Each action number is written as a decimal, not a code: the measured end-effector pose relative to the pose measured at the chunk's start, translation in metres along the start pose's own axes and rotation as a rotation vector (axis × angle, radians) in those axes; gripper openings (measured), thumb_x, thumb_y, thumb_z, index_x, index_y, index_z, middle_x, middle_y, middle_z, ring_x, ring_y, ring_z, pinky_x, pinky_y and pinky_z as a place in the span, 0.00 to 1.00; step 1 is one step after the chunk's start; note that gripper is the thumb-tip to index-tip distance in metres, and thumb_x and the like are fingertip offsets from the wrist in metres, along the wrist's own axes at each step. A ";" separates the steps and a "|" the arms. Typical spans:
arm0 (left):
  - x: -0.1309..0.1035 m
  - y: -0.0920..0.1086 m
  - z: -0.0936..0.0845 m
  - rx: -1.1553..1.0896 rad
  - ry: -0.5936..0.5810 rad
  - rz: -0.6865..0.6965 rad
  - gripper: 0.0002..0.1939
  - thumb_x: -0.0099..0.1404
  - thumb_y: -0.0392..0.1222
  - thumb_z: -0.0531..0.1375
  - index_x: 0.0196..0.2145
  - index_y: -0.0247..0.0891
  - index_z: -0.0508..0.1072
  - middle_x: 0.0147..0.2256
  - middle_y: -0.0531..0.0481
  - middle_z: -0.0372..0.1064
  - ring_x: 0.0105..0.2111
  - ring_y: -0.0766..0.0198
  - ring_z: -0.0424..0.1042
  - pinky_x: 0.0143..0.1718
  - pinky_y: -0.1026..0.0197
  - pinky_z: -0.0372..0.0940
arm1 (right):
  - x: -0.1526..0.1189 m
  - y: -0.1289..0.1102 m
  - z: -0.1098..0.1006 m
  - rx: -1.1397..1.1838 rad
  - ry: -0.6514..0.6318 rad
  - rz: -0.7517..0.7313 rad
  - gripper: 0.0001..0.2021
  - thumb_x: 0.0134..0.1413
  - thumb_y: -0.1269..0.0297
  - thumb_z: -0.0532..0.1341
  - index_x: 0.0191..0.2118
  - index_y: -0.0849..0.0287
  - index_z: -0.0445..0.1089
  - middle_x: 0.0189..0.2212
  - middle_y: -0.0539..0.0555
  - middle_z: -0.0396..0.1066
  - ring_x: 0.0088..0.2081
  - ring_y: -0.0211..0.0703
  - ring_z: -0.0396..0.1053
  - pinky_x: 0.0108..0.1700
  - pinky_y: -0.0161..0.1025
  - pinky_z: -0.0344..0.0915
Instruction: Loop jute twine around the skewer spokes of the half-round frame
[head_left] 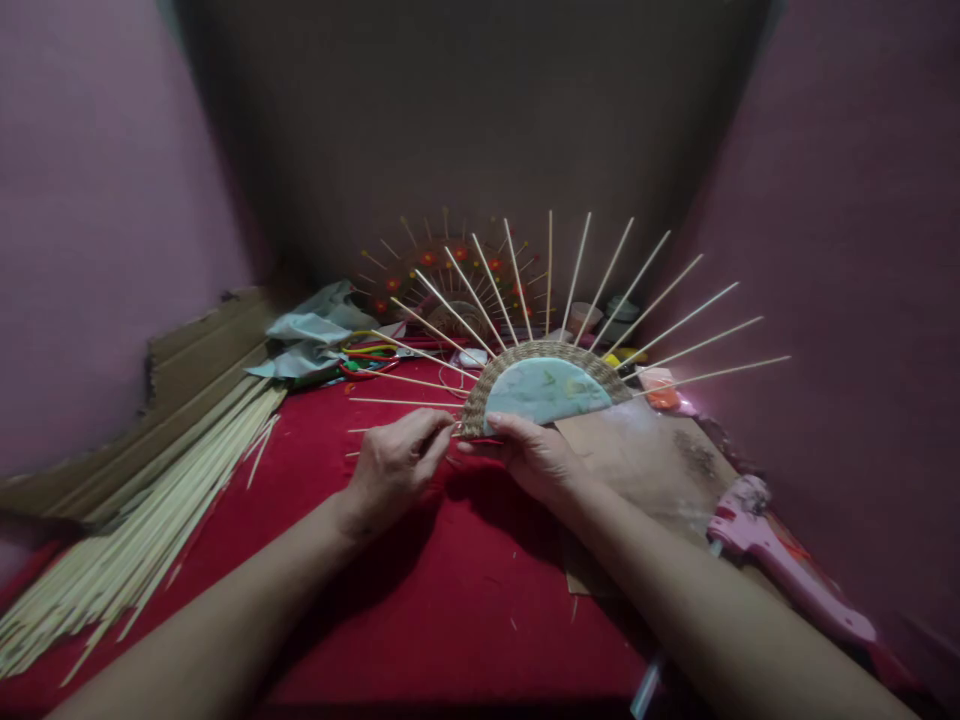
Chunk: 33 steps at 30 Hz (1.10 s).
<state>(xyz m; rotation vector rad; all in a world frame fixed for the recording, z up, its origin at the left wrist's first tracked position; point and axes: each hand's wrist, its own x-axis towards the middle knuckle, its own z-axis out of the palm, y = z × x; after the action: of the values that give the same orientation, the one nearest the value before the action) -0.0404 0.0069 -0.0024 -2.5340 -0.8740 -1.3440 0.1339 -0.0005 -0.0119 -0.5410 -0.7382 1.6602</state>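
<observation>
Pale wooden sticks (172,510) lie in a long bundle at far left, partly over a corrugated cardboard sheet (206,350). Crumpled light-blue fabric (319,325) sits at the far end of the bundle, with red and yellow looped handles (371,360) just beside it. Red cloth (480,640) covers the work surface. The left hand (397,455) is positioned at the left end of the woven half-disc (480,395), thumb and forefinger brought together at its corner; the exact part between the tips is too small to confirm. Behind, in dim light, stands a fan-shaped piece (457,265) with red flower shapes and radiating sticks. The woven half-disc is held above the cloth at centre, curved edge up. It comprises a braided natural-fibre rim, a light-blue fabric panel (551,388) with a leaf print, and thin sticks (589,265) projecting outward from the rim. The right hand (536,455) clamps the lower left edge of the half-disc, thumb on the front face, fingers beneath. Behind the right side of the rim are small containers (621,315) and an orange item (661,390). A brown sheet (637,470) lies beside the right forearm. A pink glue gun (787,570) rests at far right.
</observation>
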 end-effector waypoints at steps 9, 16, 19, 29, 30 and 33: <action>0.000 -0.004 0.001 0.094 0.003 -0.009 0.05 0.64 0.36 0.56 0.33 0.35 0.71 0.26 0.51 0.73 0.24 0.68 0.71 0.26 0.68 0.63 | 0.000 -0.003 -0.003 -0.019 -0.020 0.101 0.07 0.37 0.69 0.67 0.27 0.63 0.72 0.22 0.52 0.75 0.28 0.46 0.74 0.43 0.53 0.71; -0.001 -0.004 0.001 0.145 -0.049 0.027 0.05 0.65 0.37 0.56 0.32 0.35 0.70 0.25 0.52 0.71 0.23 0.69 0.70 0.25 0.67 0.61 | 0.002 -0.005 -0.004 0.027 0.008 0.093 0.07 0.38 0.73 0.66 0.27 0.62 0.69 0.20 0.49 0.72 0.29 0.46 0.74 0.45 0.53 0.70; -0.001 -0.004 0.001 0.152 -0.064 0.026 0.05 0.65 0.37 0.55 0.32 0.35 0.70 0.25 0.52 0.71 0.22 0.69 0.69 0.25 0.67 0.61 | 0.004 -0.005 -0.008 0.011 0.005 0.113 0.06 0.39 0.72 0.65 0.27 0.61 0.68 0.19 0.49 0.72 0.29 0.46 0.74 0.44 0.53 0.70; -0.004 -0.007 0.004 0.131 -0.051 0.053 0.07 0.65 0.37 0.55 0.38 0.36 0.72 0.30 0.50 0.75 0.26 0.68 0.73 0.27 0.68 0.64 | 0.006 -0.006 -0.013 0.032 -0.007 0.137 0.07 0.37 0.73 0.65 0.27 0.63 0.69 0.22 0.51 0.74 0.28 0.46 0.74 0.45 0.55 0.69; -0.005 -0.007 0.004 0.147 -0.052 0.065 0.07 0.66 0.37 0.54 0.38 0.36 0.72 0.31 0.49 0.76 0.27 0.68 0.74 0.28 0.68 0.64 | 0.006 -0.006 -0.014 0.043 -0.013 0.147 0.06 0.37 0.73 0.65 0.27 0.63 0.69 0.21 0.51 0.73 0.29 0.46 0.74 0.46 0.56 0.69; -0.005 -0.006 0.005 0.226 -0.069 0.088 0.08 0.66 0.37 0.53 0.36 0.36 0.72 0.29 0.50 0.75 0.25 0.67 0.73 0.27 0.67 0.63 | 0.008 -0.006 -0.018 0.064 -0.012 0.174 0.05 0.38 0.73 0.64 0.27 0.62 0.69 0.21 0.51 0.74 0.30 0.47 0.74 0.47 0.56 0.68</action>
<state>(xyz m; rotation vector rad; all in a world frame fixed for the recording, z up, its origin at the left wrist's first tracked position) -0.0429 0.0118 -0.0102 -2.4258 -0.8622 -1.0722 0.1488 0.0110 -0.0198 -0.5632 -0.6586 1.8429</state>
